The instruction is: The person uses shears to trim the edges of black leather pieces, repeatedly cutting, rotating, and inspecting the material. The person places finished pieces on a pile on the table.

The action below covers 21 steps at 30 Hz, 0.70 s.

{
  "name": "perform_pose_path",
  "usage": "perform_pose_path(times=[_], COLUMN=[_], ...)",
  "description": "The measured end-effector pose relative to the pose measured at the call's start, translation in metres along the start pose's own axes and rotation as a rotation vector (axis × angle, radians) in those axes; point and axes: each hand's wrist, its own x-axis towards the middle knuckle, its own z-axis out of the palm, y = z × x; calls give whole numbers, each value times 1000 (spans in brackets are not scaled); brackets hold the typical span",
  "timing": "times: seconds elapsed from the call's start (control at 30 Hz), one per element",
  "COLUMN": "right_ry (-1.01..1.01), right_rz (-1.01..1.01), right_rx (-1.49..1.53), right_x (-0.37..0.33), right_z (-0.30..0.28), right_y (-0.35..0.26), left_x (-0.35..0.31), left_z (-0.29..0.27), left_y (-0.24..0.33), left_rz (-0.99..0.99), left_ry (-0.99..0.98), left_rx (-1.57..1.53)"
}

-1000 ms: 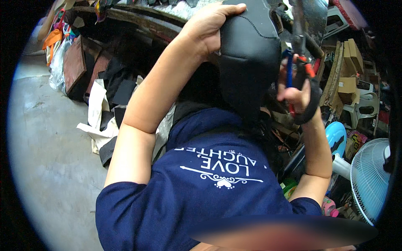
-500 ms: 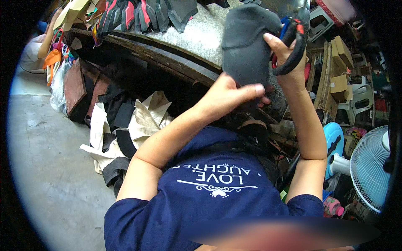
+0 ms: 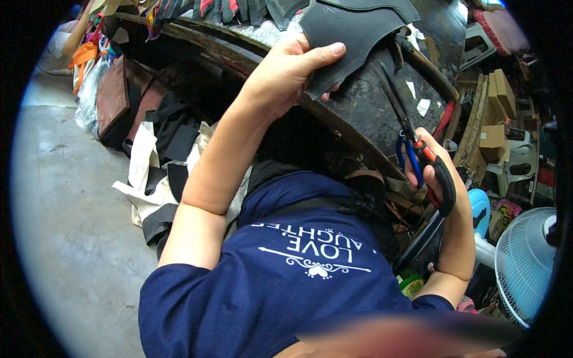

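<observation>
My left hand (image 3: 285, 76) grips a flat black leather-like cut piece (image 3: 358, 42) by its near left edge, thumb on top and fingertips showing underneath. The piece has curved edges, and a second layer shows along its far side. It is held over the table's near edge. Lower and to the right, my right hand (image 3: 444, 170) is closed around the handles of a pair of scissors (image 3: 427, 153). One handle is blue, the other red and black. The dark blades point up and away, toward the table, apart from the black piece.
The dark worktable (image 3: 364, 122) carries white scraps (image 3: 423, 107), a stick-like handle (image 3: 433, 74) and several black and red pieces (image 3: 239, 12). Cloth offcuts (image 3: 158, 200) hang at my left. A fan (image 3: 525, 262) stands at my right, and another person's arm (image 3: 77, 33) shows far left.
My right hand has come away from the black piece, down and toward me, with the scissors. My left hand has moved the piece up and left, and its other face now seems to show.
</observation>
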Motion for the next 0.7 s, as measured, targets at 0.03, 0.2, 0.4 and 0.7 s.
perform_pose_path(times=[0.03, 0.2, 0.4, 0.7], right_ry=[11, -23, 9, -17], right_rz=[6, 57, 41, 22], right_rx=[-44, -93, -54, 43], right_x=[-1, -2, -1, 2], right_z=[-2, -5, -1, 2], right_y=[-1, -4, -10, -12], left_x=[-2, -6, -7, -4], left_z=[1, 0, -4, -6], left_y=[0, 8, 16, 16], left_rz=[-13, -77, -110, -121], left_ry=[9, 2, -58, -68], left_rx=[-9, 42, 78, 97])
